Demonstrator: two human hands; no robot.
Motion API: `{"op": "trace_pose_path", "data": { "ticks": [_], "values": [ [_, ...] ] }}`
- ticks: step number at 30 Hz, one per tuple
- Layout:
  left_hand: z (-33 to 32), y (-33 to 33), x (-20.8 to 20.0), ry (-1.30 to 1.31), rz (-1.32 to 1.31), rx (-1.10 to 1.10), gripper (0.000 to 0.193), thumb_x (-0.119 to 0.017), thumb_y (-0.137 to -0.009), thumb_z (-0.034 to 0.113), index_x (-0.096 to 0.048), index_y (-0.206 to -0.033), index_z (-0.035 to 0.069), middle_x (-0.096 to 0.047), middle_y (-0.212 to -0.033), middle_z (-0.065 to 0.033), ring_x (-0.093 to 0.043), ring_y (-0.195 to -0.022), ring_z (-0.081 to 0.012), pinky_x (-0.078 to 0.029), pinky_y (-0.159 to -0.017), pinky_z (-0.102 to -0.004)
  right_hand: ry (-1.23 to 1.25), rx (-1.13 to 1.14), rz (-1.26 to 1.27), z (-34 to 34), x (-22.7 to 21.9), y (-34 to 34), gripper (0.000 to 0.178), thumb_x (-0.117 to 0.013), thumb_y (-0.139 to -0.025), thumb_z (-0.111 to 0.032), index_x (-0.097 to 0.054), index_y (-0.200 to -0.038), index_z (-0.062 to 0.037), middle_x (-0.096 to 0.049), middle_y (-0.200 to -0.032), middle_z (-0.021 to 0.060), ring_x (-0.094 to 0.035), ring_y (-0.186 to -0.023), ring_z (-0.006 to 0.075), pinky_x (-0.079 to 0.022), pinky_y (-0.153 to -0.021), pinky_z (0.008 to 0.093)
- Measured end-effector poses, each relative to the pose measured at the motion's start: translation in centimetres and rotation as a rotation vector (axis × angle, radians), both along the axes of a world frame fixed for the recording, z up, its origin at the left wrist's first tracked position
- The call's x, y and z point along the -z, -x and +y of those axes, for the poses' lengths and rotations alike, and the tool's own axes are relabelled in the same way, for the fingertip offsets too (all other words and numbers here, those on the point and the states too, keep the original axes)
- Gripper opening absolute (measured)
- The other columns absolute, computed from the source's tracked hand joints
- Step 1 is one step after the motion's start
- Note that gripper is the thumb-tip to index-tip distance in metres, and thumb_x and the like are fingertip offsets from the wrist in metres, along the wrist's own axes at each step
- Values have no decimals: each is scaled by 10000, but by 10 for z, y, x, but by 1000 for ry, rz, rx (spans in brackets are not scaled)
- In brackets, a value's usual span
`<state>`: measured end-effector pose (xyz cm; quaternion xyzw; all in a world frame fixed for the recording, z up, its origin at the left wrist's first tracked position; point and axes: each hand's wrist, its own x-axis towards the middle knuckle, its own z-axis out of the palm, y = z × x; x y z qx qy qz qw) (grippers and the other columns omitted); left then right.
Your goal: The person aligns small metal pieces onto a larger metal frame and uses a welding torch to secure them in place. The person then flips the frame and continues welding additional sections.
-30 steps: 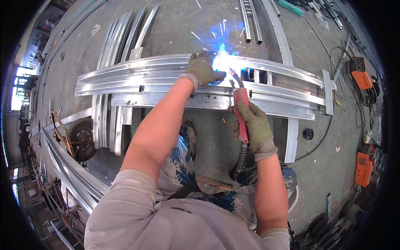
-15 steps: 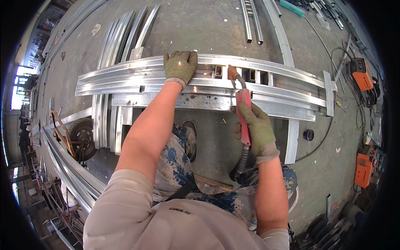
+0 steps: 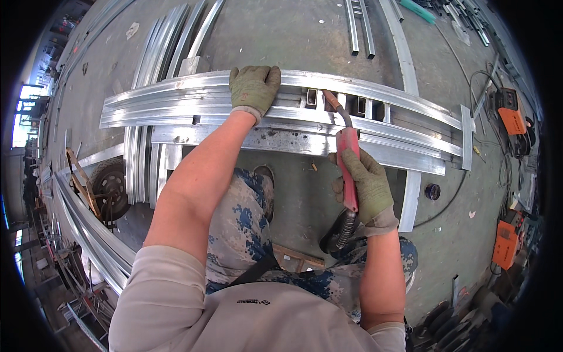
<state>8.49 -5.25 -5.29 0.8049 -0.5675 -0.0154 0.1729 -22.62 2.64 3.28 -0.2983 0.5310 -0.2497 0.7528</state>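
My left hand [image 3: 254, 91], in a green work glove, presses on the shiny metal rails [image 3: 176, 97] with its fingers curled over the far rail. My right hand [image 3: 368, 186], also gloved, is closed round the red handle of a welding torch [image 3: 348, 144]. The torch's bent neck reaches up to a copper-coloured nozzle [image 3: 331, 98], whose tip is at the far rail, between short tube pieces. One short square tube [image 3: 312, 97] sits in the gap just left of the nozzle; others sit to its right. A ribbed hose [image 3: 346, 230] runs down from the handle.
A wider metal beam [image 3: 281, 141] lies along the near side. Long profiles [image 3: 158, 50] stretch away at the left. Two orange machines [image 3: 511, 119] with cables are at the right. A wheel [image 3: 110, 193] is at the left, and a small round tin [image 3: 433, 191] on the floor.
The bright glare around the nozzle tip is gone. The torch now slants more to the left towards its tip. My left hand keeps its place on the rails; the view has shifted slightly.
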Motion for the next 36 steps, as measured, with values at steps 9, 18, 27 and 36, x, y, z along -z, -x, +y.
{"op": "trace_pose_path", "data": {
  "ticks": [9, 18, 27, 36],
  "values": [
    [0, -1, 3, 27, 3, 3, 509, -491, -1065, 505, -794, -1175, 111, -756, -1198, -156, -658, -1218, -351, -295, -1238, -555, -14, -24, -16, -5, 4, -4, 512, -759, -1019, -377, -634, -1364, -20, -746, -1098, 79, -676, -627, 144, -537, -496, 276],
    [-1, -3, 8, 17, -7, -2, 461, -513, -1059, 488, -800, -1170, 144, -759, -1206, -136, -648, -1249, -333, -297, -1240, -541, -27, -29, -26, -6, -1, -4, 474, -752, -1023, -381, -649, -1325, -31, -742, -1079, 56, -676, -631, 134, -534, -491, 265],
    [2, -13, 20, 29, -131, 52, 388, -564, -1030, 436, -786, -1195, 164, -755, -1239, -105, -665, -1236, -304, -314, -1229, -528, -44, -22, -26, -6, 2, -3, 493, -763, -1015, -381, -653, -1341, -27, -751, -1082, 60, -686, -635, 138, -546, -493, 268],
    [-6, -3, 0, -123, 19, -7, 445, -515, -1058, 460, -812, -1132, 138, -773, -1182, -130, -657, -1232, -328, -298, -1235, -550, 7, -24, 16, -5, 0, 1, 515, -756, -1018, -399, -645, -1356, -26, -752, -1104, 61, -683, -641, 134, -549, -504, 269]
  ]
}}
